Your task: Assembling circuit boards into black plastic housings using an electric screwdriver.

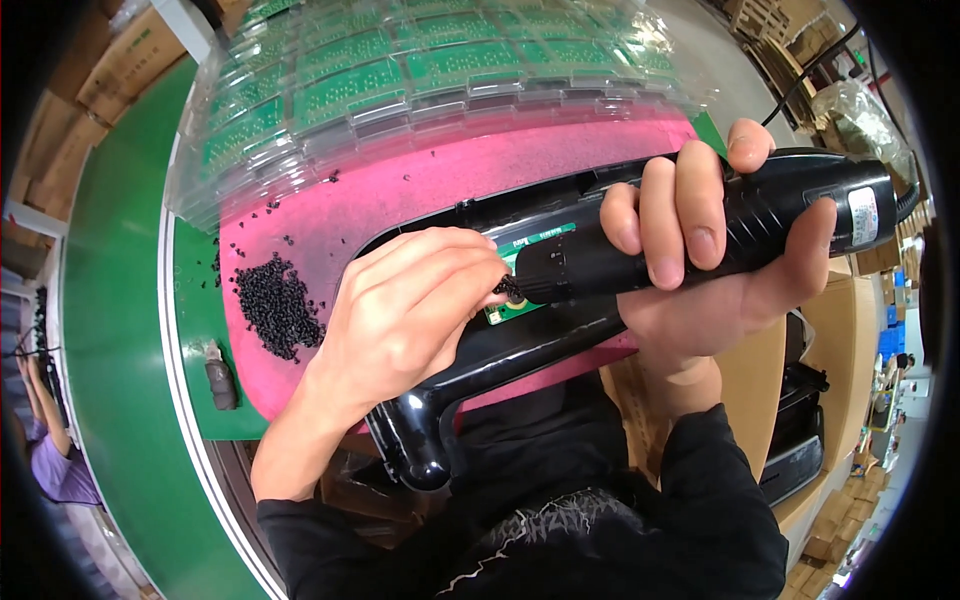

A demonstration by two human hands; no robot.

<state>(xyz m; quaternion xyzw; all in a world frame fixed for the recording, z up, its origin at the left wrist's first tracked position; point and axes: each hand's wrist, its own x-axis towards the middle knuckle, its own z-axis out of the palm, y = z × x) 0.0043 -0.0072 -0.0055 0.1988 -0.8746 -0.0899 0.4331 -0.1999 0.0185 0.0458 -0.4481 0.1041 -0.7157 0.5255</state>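
My right hand (690,240) is wrapped round a black cylindrical electric screwdriver (570,265), which lies almost level with its tip pointing left. My left hand (410,310) is closed in a pinch at that tip, on small black screws (508,288); how many its fingers hold is hidden. Beneath both hands lies a long, glossy black plastic housing (420,425), with a rounded end at the lower left. A green circuit board (545,238) sits inside it, partly covered by the screwdriver and my fingers.
The housing rests on a pink mat (375,205) over a green tabletop. Left of my left hand is a heap of black screws (275,305), with strays around it. Stacked clear trays of green boards (450,65) stand behind. Cardboard boxes (840,370) are at right.
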